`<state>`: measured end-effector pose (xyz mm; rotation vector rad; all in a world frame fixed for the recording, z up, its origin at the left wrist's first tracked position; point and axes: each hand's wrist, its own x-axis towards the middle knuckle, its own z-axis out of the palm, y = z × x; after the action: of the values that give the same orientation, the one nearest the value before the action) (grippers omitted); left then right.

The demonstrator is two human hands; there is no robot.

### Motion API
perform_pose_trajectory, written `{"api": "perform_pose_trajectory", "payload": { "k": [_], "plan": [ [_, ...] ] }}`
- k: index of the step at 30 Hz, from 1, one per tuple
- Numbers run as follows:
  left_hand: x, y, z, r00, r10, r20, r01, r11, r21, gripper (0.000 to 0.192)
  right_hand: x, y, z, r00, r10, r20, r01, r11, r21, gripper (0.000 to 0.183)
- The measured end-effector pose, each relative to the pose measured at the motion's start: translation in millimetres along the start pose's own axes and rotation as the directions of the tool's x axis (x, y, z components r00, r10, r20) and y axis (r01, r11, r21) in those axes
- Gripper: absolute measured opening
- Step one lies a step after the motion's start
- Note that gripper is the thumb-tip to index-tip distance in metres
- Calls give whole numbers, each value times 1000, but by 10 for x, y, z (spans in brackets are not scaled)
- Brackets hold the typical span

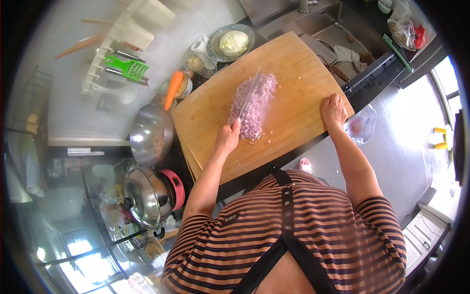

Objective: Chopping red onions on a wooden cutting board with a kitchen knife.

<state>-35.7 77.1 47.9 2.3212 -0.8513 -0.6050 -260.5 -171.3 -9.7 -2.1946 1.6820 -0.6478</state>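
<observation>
My left hand (pixel 227 137) grips a kitchen knife (pixel 250 94) by its handle, with the thin blade slanting away over a heap of finely chopped pinkish-purple onion (pixel 260 106). Blade and onion meet; whether the edge touches the board beneath cannot be seen. A large wooden cutting board (pixel 299 99) carries the heap near its middle, and a few loose bits lie around it. On the board's right edge rests my right hand (pixel 334 111), fingers curled and holding no visible tool.
Left of the board stand a steel bowl (pixel 147 128), a lidded pot (pixel 147 198) and a carrot (pixel 174 90) lying across a container. Behind it is a plate (pixel 212 51) with a pale cabbage-like vegetable (pixel 234 43). A sink (pixel 330 25) adjoins at the back right.
</observation>
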Motion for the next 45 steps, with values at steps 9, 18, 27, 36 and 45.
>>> {"api": "perform_pose_trajectory", "payload": {
  "k": [9, 18, 27, 36, 45],
  "plan": [
    [-160, 133, 75, 998, -26, -58, 28, 999, 45, 56, 0, -31, -23, 1000, 9, 19, -9, 1000, 0, 20],
    [-193, 121, 104, 999, -36, -31, 38, 997, 70, 57, 4, 8, 1, 1000, 3, -1, -3, 1000, 2, 20],
    [-240, 194, 191, 999, -8, -48, 10, 999, 52, 57, 0, 21, 13, 1000, 10, -8, -9, 1000, 10, 19],
    [-242, 125, 193, 998, -10, -64, 16, 996, 88, 55, -6, -12, -32, 1000, 15, 4, -15, 1000, 8, 19],
    [-283, 56, 114, 991, -50, -128, 53, 998, 20, 55, -5, 27, 7, 1000, 5, -8, -5, 1000, 4, 19]
  ]
}}
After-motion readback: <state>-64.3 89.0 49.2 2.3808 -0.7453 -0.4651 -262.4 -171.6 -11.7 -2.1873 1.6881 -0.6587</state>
